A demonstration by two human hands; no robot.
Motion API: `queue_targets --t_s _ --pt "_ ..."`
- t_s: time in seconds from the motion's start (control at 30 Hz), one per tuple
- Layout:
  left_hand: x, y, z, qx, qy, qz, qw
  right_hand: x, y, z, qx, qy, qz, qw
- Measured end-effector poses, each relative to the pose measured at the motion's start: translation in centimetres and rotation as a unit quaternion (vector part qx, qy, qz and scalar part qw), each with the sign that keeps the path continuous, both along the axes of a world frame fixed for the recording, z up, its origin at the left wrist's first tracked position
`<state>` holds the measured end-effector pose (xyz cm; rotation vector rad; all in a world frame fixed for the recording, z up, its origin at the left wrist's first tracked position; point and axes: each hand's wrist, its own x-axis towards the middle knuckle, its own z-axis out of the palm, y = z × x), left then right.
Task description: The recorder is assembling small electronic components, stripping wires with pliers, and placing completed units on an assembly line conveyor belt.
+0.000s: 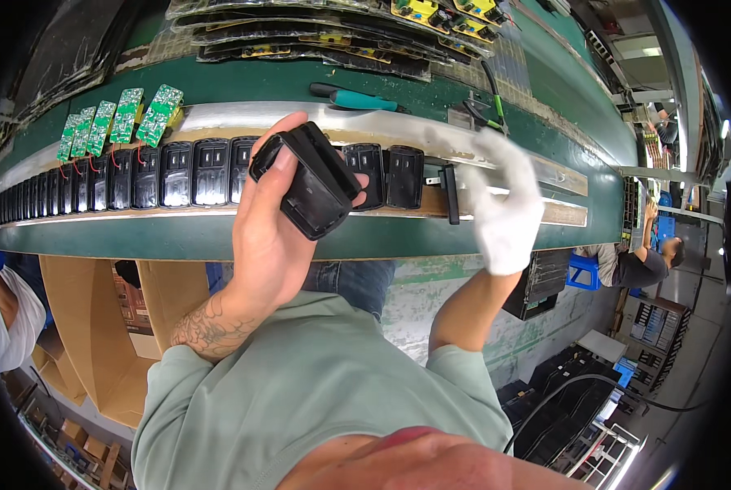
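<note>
My bare left hand (271, 233) grips two black plastic housing shells (308, 180) stacked together, raised above the bench's front edge. My right hand (502, 200), in a white glove, reaches to the right end of a long row of black housings (194, 171) lying side by side on a wooden strip. Its fingers touch a narrow black piece (450, 194) standing on edge there. Whether the glove grips that piece is unclear. Several green circuit boards (124, 118) with red wires lie behind the row at the left.
The green bench (218, 238) curves across the view. Teal-handled pliers (357, 100) and green-handled cutters (488, 110) lie behind the row. Dark trays of yellow boards (431, 16) sit at the back. Cardboard boxes (96, 327) stand below. Other people sit at left (2, 314) and right (639, 261).
</note>
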<state>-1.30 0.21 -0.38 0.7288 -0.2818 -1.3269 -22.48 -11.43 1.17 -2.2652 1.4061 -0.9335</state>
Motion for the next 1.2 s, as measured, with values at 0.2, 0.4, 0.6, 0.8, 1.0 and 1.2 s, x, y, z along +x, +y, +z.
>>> queue_targets --t_s 0.2,0.4,0.6,0.8,1.0,1.2 --pt "-1.3 -1.0 0.0 -0.01 -0.002 -0.04 0.999 1.2 1.8 -2.4 0.049 -0.005 -0.131 0.99" --pt "-2.4 -1.2 0.2 -0.019 0.008 -0.062 0.998 1.3 2.5 -3.0 -0.07 -0.037 -0.083 0.993" --pt "-6.0 -1.4 0.4 -0.03 -0.199 -0.005 0.98 3.3 6.7 -0.4 -0.089 -0.095 0.052 0.99" --pt "-6.2 -1.4 0.0 -0.156 -0.376 -0.112 0.907 1.4 7.2 -1.7 -0.022 -0.151 -0.086 0.984" --pt "-5.0 -2.0 -1.3 -0.14 -0.758 -0.064 0.634 -1.0 3.0 -2.6 0.031 -0.12 -0.274 0.954" --pt "-4.5 -2.3 -1.3 -0.12 -0.81 -0.102 0.565 -4.1 2.1 -3.0 0.013 -0.215 -0.295 0.931"
